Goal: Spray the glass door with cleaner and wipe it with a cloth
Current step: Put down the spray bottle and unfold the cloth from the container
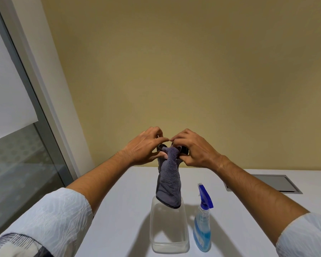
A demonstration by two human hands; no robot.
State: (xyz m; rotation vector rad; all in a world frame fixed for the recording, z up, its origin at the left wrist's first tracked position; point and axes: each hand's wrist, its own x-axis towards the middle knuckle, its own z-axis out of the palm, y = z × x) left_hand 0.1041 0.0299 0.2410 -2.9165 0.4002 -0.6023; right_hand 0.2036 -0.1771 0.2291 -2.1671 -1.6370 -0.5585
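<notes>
A plain yellow-tan wall [174, 71] fills the room behind the grip. Far to the left of it stands the glass door [17, 154] in a grey frame, a white blind covering its upper part. Below lies the white table [122, 210], with a grey inset panel [267, 183] to the right. Left hand [145, 148] and right hand [195, 149] both pinch the top of a grey cloth [169, 182], which hangs down over a clear plastic tub [170, 243]. Right of the tub stands a blue spray bottle [202, 227]; its label cannot be read.
</notes>
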